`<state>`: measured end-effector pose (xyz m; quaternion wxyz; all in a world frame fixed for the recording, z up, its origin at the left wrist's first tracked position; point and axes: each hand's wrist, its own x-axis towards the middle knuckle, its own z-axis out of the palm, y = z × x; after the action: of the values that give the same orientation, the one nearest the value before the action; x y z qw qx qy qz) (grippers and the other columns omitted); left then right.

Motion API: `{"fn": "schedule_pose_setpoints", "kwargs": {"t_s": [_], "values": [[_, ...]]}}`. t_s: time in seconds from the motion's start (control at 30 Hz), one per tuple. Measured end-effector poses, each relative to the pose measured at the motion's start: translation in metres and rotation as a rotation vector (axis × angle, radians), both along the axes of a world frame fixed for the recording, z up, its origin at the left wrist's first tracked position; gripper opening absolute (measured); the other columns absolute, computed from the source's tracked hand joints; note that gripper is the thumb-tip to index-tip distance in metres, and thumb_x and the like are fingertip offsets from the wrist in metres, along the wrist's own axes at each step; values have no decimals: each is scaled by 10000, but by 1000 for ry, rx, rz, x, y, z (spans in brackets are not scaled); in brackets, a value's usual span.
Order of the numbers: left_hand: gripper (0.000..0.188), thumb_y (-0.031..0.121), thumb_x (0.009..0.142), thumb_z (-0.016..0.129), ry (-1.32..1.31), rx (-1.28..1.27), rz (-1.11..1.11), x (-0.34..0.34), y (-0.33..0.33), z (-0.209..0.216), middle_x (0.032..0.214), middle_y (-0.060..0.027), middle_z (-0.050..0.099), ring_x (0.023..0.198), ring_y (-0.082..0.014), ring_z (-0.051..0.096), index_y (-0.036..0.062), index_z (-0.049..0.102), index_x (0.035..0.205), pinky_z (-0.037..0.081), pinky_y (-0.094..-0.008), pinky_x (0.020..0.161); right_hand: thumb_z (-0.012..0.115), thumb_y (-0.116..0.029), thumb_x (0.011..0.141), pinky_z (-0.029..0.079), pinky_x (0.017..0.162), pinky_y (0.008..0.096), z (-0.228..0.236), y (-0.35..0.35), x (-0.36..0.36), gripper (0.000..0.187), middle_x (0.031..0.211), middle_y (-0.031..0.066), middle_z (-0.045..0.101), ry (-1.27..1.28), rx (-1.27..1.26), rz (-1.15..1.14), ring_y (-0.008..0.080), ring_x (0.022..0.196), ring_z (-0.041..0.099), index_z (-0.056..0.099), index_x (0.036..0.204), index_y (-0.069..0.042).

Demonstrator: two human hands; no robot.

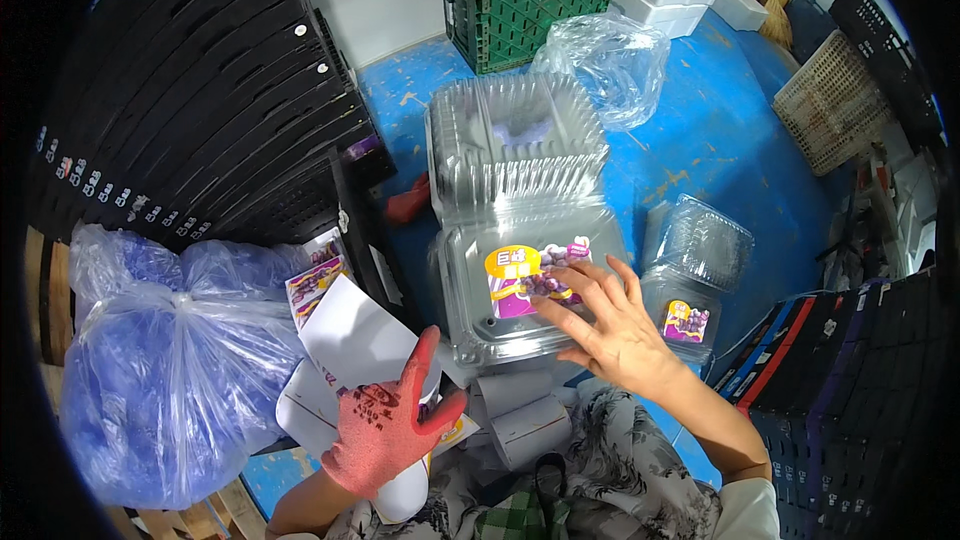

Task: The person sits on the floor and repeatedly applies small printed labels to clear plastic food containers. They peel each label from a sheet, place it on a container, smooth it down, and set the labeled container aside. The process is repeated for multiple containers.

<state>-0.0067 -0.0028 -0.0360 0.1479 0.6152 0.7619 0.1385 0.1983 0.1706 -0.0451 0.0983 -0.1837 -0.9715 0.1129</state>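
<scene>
A clear plastic clamshell box (462, 310) stands in front of me, with a purple and yellow grape label (507, 292) on its lid. My right hand (605, 325), bare, rests its outstretched fingertips on that label and lid. My left hand (385, 430), in a red glove, is at the box's lower left corner over a white label strip (350, 335). Thumb and index finger are spread; the other fingers seem curled round the strip, partly hidden. Part of a yellow label (458, 432) shows below the thumb. More printed labels (318, 285) lie behind the strip.
Behind the box stands a stack of nested clear clamshells (515, 130). Smaller labelled clamshells (690, 285) sit at right. Black crates (200, 70) rise at left, above a tied bag of purple-blue material (170, 370). A green crate (540, 0) and crumpled plastic film (610, 65) are beyond.
</scene>
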Motion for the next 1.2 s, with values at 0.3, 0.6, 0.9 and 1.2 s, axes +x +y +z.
{"fn": "schedule_pose_setpoints", "kwargs": {"t_s": [0.3, 0.6, 0.9, 1.2], "values": [[583, 342, 719, 687, 23, -18, -135, 11, -19, 11, 625, -40, 606, 554, -209, 596, 108, 499, 1220, 445, -327, 515, 761, -167, 612, 288, 1014, 535, 10, 4, 3, 685, 1239, 59, 447, 20, 82, 3, 279, 1186, 414, 492, 1242, -194], [601, 329, 789, 639, -49, -176, -244, 28, -10, 1, 509, -32, 523, 452, -214, 547, 178, 414, 1325, 406, -324, 429, 674, -100, 661, 315, 991, 496, 17, 9, -1, 523, 1224, 47, 477, 92, 126, 76, 240, 1174, 432, 542, 1164, -157], [682, 337, 820, 586, -8, -28, -273, 35, 24, -8, 525, -53, 540, 442, -240, 543, 142, 292, 1404, 407, -355, 413, 693, -153, 680, 335, 972, 469, 37, 18, 0, 464, 1181, 57, 502, 204, 167, 69, 245, 1095, 476, 567, 1126, -137], [736, 393, 836, 528, 68, -5, -187, 28, 50, -30, 482, -81, 542, 413, -251, 543, 72, 213, 1418, 428, -373, 421, 658, -241, 693, 410, 905, 418, 19, 15, -4, 491, 1132, 95, 544, 182, 239, 95, 254, 1058, 526, 564, 1147, -80]]}}
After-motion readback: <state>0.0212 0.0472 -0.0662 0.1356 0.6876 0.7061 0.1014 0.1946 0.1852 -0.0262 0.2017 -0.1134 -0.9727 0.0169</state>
